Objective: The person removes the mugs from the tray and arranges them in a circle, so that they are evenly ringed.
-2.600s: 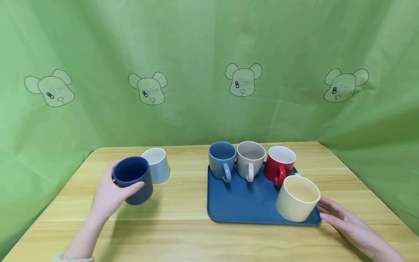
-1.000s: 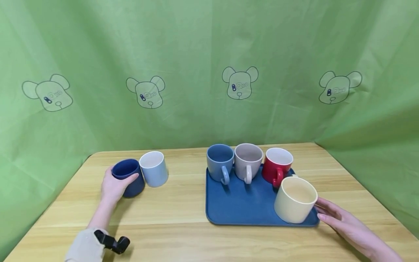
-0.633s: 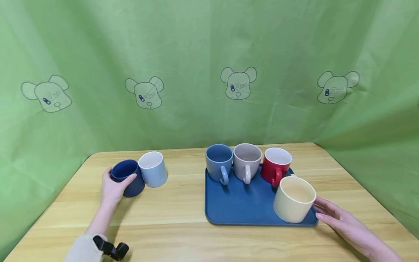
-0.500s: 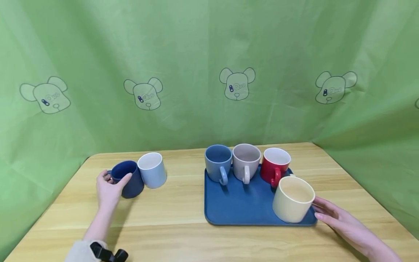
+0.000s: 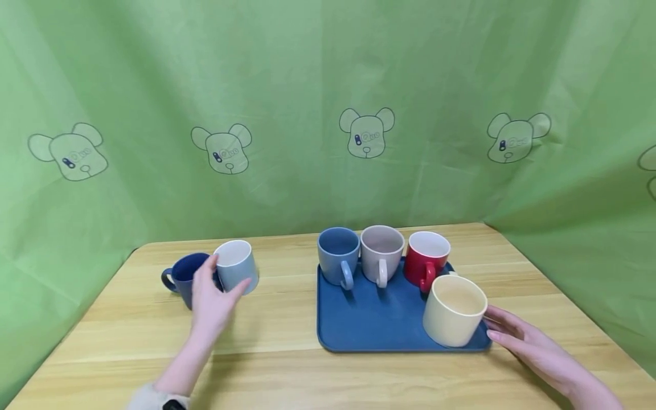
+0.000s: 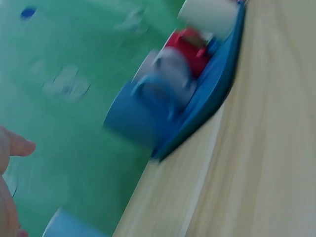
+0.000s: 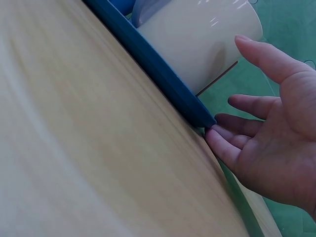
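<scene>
My left hand [image 5: 212,302] reaches over the table with thumb and fingers spread at the near side of a light blue cup [image 5: 237,272]. Beside that cup on the left stands a dark blue mug [image 5: 185,279], partly hidden by the hand, its handle pointing left. In the left wrist view the fingers [image 6: 20,146] are apart from the light blue cup [image 6: 71,226] at the bottom. My right hand [image 5: 528,341] lies at the right end of a blue tray [image 5: 369,330], a fingertip at its corner and the thumb close to a cream mug [image 5: 455,313].
Along the tray's back stand a blue mug [image 5: 338,256], a pale grey mug [image 5: 381,253] and a red mug [image 5: 426,262], handles toward me. A green curtain [image 5: 287,193] hangs behind the wooden table [image 5: 287,376].
My left hand set the dark blue mug down beside the light blue cup, let go, and moved right to the light blue cup. My right hand stayed at the tray.
</scene>
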`<state>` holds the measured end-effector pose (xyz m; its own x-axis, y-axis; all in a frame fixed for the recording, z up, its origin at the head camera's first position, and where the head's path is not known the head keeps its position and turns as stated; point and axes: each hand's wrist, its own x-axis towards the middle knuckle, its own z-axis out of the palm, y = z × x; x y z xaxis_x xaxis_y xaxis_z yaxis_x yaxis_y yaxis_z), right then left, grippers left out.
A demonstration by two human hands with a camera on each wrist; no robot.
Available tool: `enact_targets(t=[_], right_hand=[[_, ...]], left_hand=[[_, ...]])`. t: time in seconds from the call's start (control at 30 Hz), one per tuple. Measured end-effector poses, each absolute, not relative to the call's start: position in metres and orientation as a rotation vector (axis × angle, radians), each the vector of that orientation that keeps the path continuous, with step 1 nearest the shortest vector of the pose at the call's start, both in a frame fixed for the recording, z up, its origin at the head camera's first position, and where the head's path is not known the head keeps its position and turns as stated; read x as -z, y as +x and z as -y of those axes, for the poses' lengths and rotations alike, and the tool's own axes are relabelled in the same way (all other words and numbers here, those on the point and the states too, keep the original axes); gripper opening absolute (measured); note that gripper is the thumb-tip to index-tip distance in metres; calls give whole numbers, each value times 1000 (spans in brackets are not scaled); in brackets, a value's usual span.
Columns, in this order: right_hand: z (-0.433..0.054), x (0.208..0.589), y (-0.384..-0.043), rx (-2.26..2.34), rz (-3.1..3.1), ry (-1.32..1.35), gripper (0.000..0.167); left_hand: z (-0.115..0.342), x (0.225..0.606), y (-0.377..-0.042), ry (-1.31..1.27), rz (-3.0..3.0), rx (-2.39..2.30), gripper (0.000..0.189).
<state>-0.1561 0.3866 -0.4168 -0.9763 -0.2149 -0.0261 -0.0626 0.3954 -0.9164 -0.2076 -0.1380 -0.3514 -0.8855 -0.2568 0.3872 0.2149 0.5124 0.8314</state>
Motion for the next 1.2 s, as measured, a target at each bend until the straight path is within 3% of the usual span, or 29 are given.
enact_targets(t=[0.47,0.83,1.2], right_hand=[[-387,418,-155,1671,-2494,-256,58],[-387,418,-154,1700,-2487,-275,58],[-385,416,-152,1717,-2451,-254,60]], left_hand=[[19,343,-196,-662,2383,1650,78],[-53,344,-198,-906,2639,1611,91],[-112,367,-214,-1077,2624,1662,89]])
